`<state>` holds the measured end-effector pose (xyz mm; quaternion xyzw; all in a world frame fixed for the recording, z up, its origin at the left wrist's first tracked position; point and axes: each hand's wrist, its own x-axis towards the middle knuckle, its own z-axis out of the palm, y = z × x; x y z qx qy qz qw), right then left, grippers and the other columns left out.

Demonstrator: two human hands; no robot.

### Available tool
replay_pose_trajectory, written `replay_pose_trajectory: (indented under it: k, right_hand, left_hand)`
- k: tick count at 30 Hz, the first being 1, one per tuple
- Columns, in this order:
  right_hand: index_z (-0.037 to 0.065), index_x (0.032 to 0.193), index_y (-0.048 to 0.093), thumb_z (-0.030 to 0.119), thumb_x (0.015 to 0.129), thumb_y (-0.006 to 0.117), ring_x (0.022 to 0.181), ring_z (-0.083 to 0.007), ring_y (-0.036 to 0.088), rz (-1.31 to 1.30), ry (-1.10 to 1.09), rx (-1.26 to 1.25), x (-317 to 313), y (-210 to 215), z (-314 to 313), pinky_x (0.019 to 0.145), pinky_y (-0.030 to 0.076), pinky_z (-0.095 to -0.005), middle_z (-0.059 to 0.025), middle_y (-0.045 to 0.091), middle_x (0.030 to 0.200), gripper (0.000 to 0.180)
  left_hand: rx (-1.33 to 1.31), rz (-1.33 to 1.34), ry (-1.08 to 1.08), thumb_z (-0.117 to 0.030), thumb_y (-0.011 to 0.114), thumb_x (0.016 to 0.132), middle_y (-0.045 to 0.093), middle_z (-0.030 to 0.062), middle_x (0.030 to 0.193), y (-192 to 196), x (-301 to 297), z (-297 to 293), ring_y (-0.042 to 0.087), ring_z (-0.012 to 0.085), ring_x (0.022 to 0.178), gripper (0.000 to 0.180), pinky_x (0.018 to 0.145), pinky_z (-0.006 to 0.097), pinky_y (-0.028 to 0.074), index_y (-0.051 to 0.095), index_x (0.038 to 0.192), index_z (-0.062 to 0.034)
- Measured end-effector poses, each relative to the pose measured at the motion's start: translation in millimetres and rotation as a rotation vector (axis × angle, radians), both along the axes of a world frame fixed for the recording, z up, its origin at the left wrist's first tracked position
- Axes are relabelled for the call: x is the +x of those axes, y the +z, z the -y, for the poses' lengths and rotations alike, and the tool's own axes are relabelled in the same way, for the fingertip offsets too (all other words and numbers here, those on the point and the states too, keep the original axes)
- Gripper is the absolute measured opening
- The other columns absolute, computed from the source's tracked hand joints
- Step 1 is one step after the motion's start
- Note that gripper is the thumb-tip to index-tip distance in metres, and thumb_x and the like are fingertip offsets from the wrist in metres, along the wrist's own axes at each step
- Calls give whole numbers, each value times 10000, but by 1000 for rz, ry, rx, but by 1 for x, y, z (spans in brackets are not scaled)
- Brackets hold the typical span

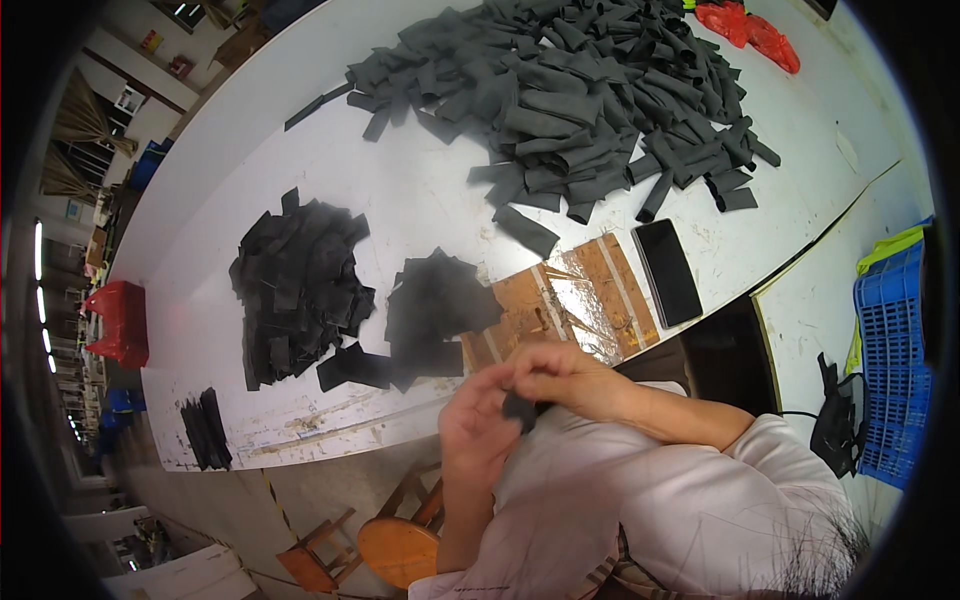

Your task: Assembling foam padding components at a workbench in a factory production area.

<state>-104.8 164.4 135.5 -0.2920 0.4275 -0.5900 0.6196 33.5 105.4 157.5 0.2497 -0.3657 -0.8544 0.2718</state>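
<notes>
My left hand (pixel 472 425) and my right hand (pixel 568 382) meet at the near edge of the white table (pixel 400 180). Between their pinched fingers hangs a small dark grey fabric piece (pixel 518 411), partly hidden and a little blurred. Just beyond them lies a wooden board (pixel 520 306) with strips and shiny tape across it. A heap of flat black fabric pieces (pixel 436 295) touches the board's left side. Farther left is a larger pile of black pieces (pixel 300 285). A big mound of dark grey tube-like fabric pieces (pixel 570 110) covers the far side.
A black phone (pixel 668 274) lies right of the board. At the far right stands a blue plastic crate (pixel 890 360), with black fabric beside it. Red plastic bags (pixel 748 32) lie at the far right corner. A small black stack (pixel 205 430) sits near left; wooden stools (pixel 400 548) stand below.
</notes>
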Motion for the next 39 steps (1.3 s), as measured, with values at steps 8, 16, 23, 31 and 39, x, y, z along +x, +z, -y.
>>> replay_pose_trajectory:
  k: [8, 16, 23, 31, 39]
  right_hand:
    - [3, 731, 518, -16, 694, 576, 678, -232, 513, -993, -367, -403, -15, 52, -7, 587, 416, -277, -115, 493, 770, 72]
    - [28, 710, 447, 110, 788, 533, 603, -70, 409, -396, -256, -219, -38, 88, 4, 533, 330, -188, -12, 428, 732, 142]
    - [61, 682, 482, 209, 812, 545, 495, -41, 358, -213, -41, 59, -58, 73, 31, 448, 283, -175, 42, 421, 598, 207]
    - [52, 703, 522, 199, 818, 537, 464, -63, 439, -63, -68, 179, -58, 11, 15, 432, 372, -185, 2, 483, 581, 187]
    - [59, 722, 505, 178, 796, 529, 544, -56, 420, -322, 137, 3, -69, 22, 35, 489, 350, -189, 41, 431, 623, 142]
  left_hand:
    - [-587, 174, 217, 116, 442, 745, 502, 92, 987, 16, -32, -12, 509, 91, 784, 202, 606, 168, 413, 510, 910, 21]
    - [222, -500, -201, 61, 460, 787, 555, 118, 855, 50, -44, 18, 341, 2, 357, 191, 323, 143, 232, 431, 965, -2]
    - [722, -769, -329, -15, 382, 833, 546, 111, 892, 12, -58, 49, 309, 22, 308, 318, 312, 154, 226, 357, 1149, -6]
    - [548, -381, -154, -26, 426, 832, 560, 70, 884, -41, -60, 35, 311, 10, 354, 245, 330, 140, 233, 437, 1076, -23]
    - [-251, -102, -3, -82, 517, 801, 521, 45, 747, 1, -51, 22, 344, 21, 390, 363, 349, 141, 264, 379, 1128, -5]
